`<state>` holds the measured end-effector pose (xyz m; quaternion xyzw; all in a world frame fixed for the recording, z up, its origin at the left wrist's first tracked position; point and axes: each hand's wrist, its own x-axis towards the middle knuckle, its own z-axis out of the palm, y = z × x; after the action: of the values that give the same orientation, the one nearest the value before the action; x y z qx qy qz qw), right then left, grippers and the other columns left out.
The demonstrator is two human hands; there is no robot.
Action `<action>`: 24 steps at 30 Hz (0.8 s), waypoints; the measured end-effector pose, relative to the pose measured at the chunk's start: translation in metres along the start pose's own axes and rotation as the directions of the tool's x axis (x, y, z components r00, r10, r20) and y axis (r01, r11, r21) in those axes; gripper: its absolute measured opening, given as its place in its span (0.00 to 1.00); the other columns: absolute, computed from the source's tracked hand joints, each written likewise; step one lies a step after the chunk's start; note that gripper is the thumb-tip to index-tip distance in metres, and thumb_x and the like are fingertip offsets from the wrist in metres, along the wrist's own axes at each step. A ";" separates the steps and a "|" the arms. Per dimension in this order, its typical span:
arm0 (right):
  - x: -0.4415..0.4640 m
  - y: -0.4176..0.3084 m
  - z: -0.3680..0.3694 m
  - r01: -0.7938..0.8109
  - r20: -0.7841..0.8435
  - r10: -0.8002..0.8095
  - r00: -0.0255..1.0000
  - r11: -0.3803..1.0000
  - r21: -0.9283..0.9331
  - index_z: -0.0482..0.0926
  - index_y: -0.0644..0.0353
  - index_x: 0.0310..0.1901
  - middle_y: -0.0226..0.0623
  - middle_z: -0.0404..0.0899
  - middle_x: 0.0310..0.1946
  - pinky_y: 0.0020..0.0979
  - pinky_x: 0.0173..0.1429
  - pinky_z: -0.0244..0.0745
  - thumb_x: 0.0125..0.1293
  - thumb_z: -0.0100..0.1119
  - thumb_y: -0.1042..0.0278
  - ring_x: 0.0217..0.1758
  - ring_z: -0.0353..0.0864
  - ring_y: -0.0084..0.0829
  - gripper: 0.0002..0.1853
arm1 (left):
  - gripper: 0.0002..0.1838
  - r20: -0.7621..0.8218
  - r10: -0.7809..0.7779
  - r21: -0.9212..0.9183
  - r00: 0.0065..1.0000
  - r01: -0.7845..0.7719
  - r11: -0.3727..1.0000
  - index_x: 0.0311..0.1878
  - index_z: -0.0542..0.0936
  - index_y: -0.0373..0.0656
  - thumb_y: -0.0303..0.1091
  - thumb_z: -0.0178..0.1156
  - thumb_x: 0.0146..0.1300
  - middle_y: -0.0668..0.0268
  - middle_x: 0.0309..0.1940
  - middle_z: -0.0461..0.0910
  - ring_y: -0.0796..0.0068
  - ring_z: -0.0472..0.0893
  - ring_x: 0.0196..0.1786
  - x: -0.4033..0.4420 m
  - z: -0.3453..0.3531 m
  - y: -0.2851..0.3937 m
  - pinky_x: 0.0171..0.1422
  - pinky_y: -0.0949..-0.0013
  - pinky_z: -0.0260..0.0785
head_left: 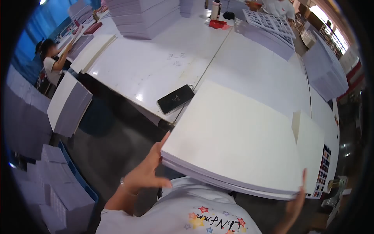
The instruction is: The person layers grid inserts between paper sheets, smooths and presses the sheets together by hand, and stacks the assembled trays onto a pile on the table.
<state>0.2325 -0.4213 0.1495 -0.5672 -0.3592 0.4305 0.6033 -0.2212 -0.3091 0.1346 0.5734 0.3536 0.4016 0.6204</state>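
A thick stack of large cream-white sheets lies at the near edge of the white table, its front corners close to my body. My left hand touches the stack's left edge, fingers stretched along it and thumb apart. At the right front corner, the fingers of my right hand stand upright and straight against the side. Neither hand is closed around the paper. Beyond the left edge rests a black-screened phone. To the right are another pale paper piece and a sheet printed with small coloured squares.
Tall paper stacks rise on the table at the back and right. Grid-like white sheets lie farther back. A person sits at the left. More paper bundles stand low at the left by a blue edge.
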 end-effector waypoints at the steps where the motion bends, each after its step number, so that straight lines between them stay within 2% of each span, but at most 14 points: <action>1: 0.008 -0.020 -0.015 -0.016 -0.003 0.016 1.000 1.000 0.024 0.53 0.63 0.68 0.45 0.56 0.67 0.37 0.72 0.48 0.66 0.39 0.57 0.70 0.55 0.37 0.31 | 0.64 0.086 -0.034 0.094 0.996 0.026 0.995 0.71 0.40 0.35 0.39 0.77 0.39 0.59 0.72 0.44 0.68 0.43 0.74 0.000 -0.003 0.026 0.73 0.65 0.37; 3: 0.037 -0.056 -0.042 -0.001 -0.022 -0.002 1.000 0.989 -0.151 0.63 0.63 0.63 0.42 0.61 0.64 0.34 0.70 0.53 0.71 0.34 0.51 0.68 0.59 0.34 0.27 | 0.65 0.121 -0.035 0.287 0.992 -0.001 0.958 0.70 0.44 0.33 0.33 0.80 0.32 0.58 0.70 0.47 0.67 0.45 0.73 0.018 -0.007 0.052 0.73 0.66 0.37; 4: 0.061 -0.075 -0.044 -0.008 0.103 0.020 0.995 0.994 -0.112 0.64 0.64 0.62 0.41 0.67 0.60 0.32 0.67 0.57 0.71 0.33 0.47 0.64 0.65 0.33 0.29 | 0.60 0.178 0.094 0.544 0.980 -0.177 0.820 0.70 0.49 0.40 0.35 0.77 0.36 0.58 0.56 0.59 0.70 0.65 0.57 0.037 -0.008 0.063 0.54 0.73 0.65; 5: 0.085 -0.090 -0.042 -0.083 0.072 0.089 0.993 0.992 -0.091 0.66 0.64 0.60 0.40 0.70 0.56 0.31 0.65 0.61 0.71 0.34 0.45 0.61 0.68 0.32 0.31 | 0.56 0.153 0.202 0.711 0.967 -0.250 0.657 0.69 0.53 0.39 0.34 0.76 0.37 0.57 0.53 0.61 0.68 0.67 0.52 0.056 -0.005 0.069 0.51 0.73 0.66; 8: 0.157 -0.114 -0.032 -0.164 -0.075 0.157 0.985 0.982 -0.095 0.72 0.63 0.54 0.38 0.77 0.46 0.29 0.56 0.69 0.67 0.38 0.37 0.53 0.74 0.28 0.33 | 0.53 -0.009 0.286 0.609 0.958 -0.222 0.761 0.68 0.54 0.41 0.36 0.73 0.37 0.56 0.52 0.61 0.62 0.64 0.56 0.128 -0.023 0.053 0.62 0.66 0.61; 9: 0.176 -0.117 -0.020 -0.126 0.016 0.129 0.991 0.982 -0.142 0.73 0.63 0.53 0.39 0.77 0.46 0.28 0.54 0.70 0.63 0.42 0.33 0.53 0.74 0.29 0.36 | 0.55 -0.092 0.276 0.528 0.957 -0.188 0.828 0.69 0.53 0.42 0.37 0.73 0.37 0.55 0.54 0.59 0.60 0.59 0.61 0.155 -0.025 0.048 0.66 0.63 0.56; 10: 0.196 -0.117 -0.020 -0.162 0.014 0.170 0.985 0.958 -0.236 0.72 0.63 0.54 0.40 0.76 0.48 0.30 0.55 0.69 0.61 0.43 0.32 0.54 0.73 0.31 0.38 | 0.55 -0.001 0.407 0.457 0.914 -0.361 0.813 0.70 0.51 0.43 0.39 0.73 0.38 0.54 0.62 0.53 0.60 0.52 0.68 0.186 -0.038 0.035 0.69 0.62 0.50; 11: 0.214 -0.112 -0.025 -0.198 0.003 0.211 0.978 0.923 -0.329 0.71 0.64 0.55 0.41 0.75 0.50 0.31 0.56 0.68 0.60 0.44 0.30 0.55 0.73 0.33 0.40 | 0.57 -0.047 0.290 0.347 0.956 -0.257 0.902 0.70 0.50 0.44 0.41 0.74 0.38 0.56 0.67 0.50 0.63 0.48 0.71 0.209 -0.046 0.016 0.71 0.63 0.44; 13: 0.248 -0.086 -0.033 -0.176 -0.106 0.162 0.981 0.974 -0.143 0.66 0.65 0.59 0.44 0.70 0.57 0.37 0.60 0.65 0.57 0.43 0.27 0.59 0.69 0.37 0.45 | 0.58 -0.005 0.312 -0.010 0.950 -0.312 0.950 0.70 0.50 0.43 0.48 0.74 0.38 0.59 0.68 0.51 0.67 0.50 0.70 0.244 -0.033 0.001 0.72 0.64 0.43; 14: 0.261 -0.074 -0.048 -0.199 0.149 0.193 0.970 0.980 0.029 0.60 0.63 0.64 0.43 0.61 0.64 0.42 0.63 0.60 0.59 0.42 0.28 0.65 0.62 0.37 0.45 | 0.58 -0.018 0.289 -0.081 0.957 -0.290 0.954 0.69 0.51 0.41 0.53 0.73 0.37 0.60 0.67 0.54 0.67 0.53 0.69 0.259 -0.038 -0.016 0.71 0.64 0.44; 15: 0.262 -0.059 -0.049 -0.147 0.165 0.124 0.978 0.980 0.136 0.58 0.60 0.66 0.40 0.58 0.66 0.42 0.65 0.59 0.61 0.41 0.30 0.66 0.60 0.37 0.43 | 0.59 -0.029 0.262 -0.150 0.965 -0.264 0.953 0.69 0.53 0.40 0.58 0.72 0.37 0.61 0.65 0.57 0.68 0.55 0.68 0.269 -0.042 -0.028 0.71 0.65 0.45; 18: 0.283 0.039 -0.080 0.121 0.106 -0.164 0.981 0.936 0.330 0.55 0.53 0.68 0.35 0.54 0.69 0.42 0.68 0.54 0.65 0.39 0.35 0.70 0.54 0.36 0.37 | 0.57 0.022 0.258 -0.177 0.966 -0.251 0.952 0.66 0.57 0.36 0.65 0.67 0.39 0.61 0.62 0.62 0.68 0.58 0.66 0.278 -0.046 -0.050 0.68 0.64 0.49; 20: 0.278 0.069 -0.031 0.120 0.097 -0.192 0.977 0.861 0.494 0.56 0.53 0.67 0.34 0.58 0.66 0.41 0.67 0.57 0.67 0.38 0.40 0.68 0.57 0.35 0.33 | 0.58 0.024 0.253 -0.166 0.967 -0.246 0.955 0.66 0.57 0.37 0.68 0.66 0.39 0.61 0.62 0.62 0.68 0.58 0.65 0.279 -0.046 -0.063 0.68 0.65 0.50; 24: 0.271 0.055 -0.002 0.144 0.171 -0.246 0.954 0.877 0.459 0.57 0.54 0.66 0.32 0.62 0.63 0.40 0.66 0.59 0.68 0.39 0.42 0.65 0.61 0.34 0.31 | 0.61 -0.059 0.204 -0.174 0.977 -0.211 0.962 0.65 0.58 0.37 0.72 0.66 0.34 0.61 0.61 0.63 0.68 0.61 0.63 0.274 -0.053 -0.063 0.66 0.65 0.52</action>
<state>0.3287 -0.1718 0.0802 -0.3241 -0.3736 0.4984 0.7120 -0.1460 -0.0397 0.0725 0.5407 0.2665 0.5062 0.6168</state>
